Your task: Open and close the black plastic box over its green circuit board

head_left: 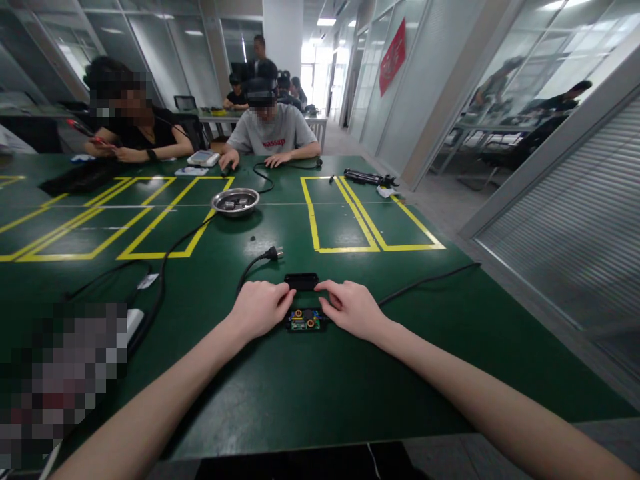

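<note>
An empty black plastic case half (301,280), the cover of a small power adapter, is between my two hands with its hollow side facing me. My left hand (261,308) has its curled fingers at the cover's left end. At the right end, the bent index finger of my right hand (354,308) touches the cover. Just below, on the green table, sits the other part of the adapter, a circuit board (306,320) with copper coils and small components. Both thumbs hover close to the board's upper corners. My palms hide the cables' joints with the case.
A black cord ends in a plug (273,253); another cable (430,281) runs right. Beyond are a metal bowl (235,202) with small parts, yellow tape outlines (347,251) and a folded black tripod-like item (370,178). Two people sit across the table (400,393). A blurred-out object lies at left.
</note>
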A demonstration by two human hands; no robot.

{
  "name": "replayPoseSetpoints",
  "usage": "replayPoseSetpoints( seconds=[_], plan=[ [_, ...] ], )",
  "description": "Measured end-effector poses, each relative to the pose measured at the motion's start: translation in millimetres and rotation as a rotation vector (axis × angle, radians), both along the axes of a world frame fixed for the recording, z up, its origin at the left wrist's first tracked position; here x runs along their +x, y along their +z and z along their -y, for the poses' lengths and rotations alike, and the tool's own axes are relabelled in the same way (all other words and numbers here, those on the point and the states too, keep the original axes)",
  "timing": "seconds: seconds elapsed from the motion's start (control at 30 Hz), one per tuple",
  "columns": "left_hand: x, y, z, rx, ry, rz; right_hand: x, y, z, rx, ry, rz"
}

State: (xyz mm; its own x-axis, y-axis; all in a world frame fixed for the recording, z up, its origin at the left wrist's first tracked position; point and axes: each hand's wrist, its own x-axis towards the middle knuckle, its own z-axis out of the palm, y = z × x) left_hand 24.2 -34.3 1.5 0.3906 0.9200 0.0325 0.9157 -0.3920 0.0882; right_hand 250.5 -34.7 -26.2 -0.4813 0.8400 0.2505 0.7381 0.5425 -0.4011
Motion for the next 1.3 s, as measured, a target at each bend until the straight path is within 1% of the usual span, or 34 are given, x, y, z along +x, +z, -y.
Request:
replayPoseSetpoints(
  seconds=[0.07, 0.13, 0.2, 0.3, 0.43, 0.53, 0.63, 0.7, 0.83, 0.97, 1.07, 1.23, 1.3],
  plan=[
    [-4.5, 0.4, -2.0, 0.025, 0.024, 0.045, 3.0, 0.1, -1.5, 0.049, -0.025, -0.042],
    [-10.1, 0.2, -5.4, 0.054, 0.066, 0.112, 6.7, -0.8, -4.7, 0.069, -0.084, -0.075],
    [-14.9, -0.9, -9.1, 0.077, 0.115, 0.194, 10.1, -2.4, -9.2, 0.035, -0.117, -0.101],
    [-17.2, -3.5, -13.0, 0.056, 0.139, 0.288, 13.1, -4.1, -14.7, -0.052, -0.082, -0.142],
    [-10.6, -7.2, -12.4, 0.001, 0.161, 0.437, 12.6, -3.0, -16.6, -0.117, -0.042, -0.207],
    [-7.1, -9.9, -10.2, -0.078, 0.184, 0.582, 12.1, -1.8, -16.4, -0.166, -0.028, -0.284],
    [-9.8, -11.2, -9.6, -0.187, 0.156, 0.775, 13.1, -1.6, -16.0, -0.214, 0.037, -0.354],
    [-13.5, -10.1, -10.3, -0.268, 0.116, 0.857, 14.4, -1.8, -15.5, -0.228, 0.077, -0.376],
    [-19.0, -3.7, -11.7, -0.461, 0.021, 0.901, 16.9, -2.1, -14.6, -0.192, 0.128, -0.345],
    [-20.6, 0.2, -11.5, -0.568, -0.018, 0.942, 18.4, -2.1, -13.7, -0.136, 0.177, -0.343],
    [-21.9, 0.1, -11.6, -0.620, -0.010, 0.973, 19.1, -1.4, -12.4, -0.147, 0.187, -0.376],
    [-25.5, 0.4, -13.1, -0.661, -0.023, 0.986, 19.2, -0.7, -10.3, -0.246, 0.160, -0.458],
    [-26.5, 0.3, -14.1, -0.674, -0.016, 0.981, 18.4, -0.5, -9.4, -0.257, 0.167, -0.478]
  ],
)
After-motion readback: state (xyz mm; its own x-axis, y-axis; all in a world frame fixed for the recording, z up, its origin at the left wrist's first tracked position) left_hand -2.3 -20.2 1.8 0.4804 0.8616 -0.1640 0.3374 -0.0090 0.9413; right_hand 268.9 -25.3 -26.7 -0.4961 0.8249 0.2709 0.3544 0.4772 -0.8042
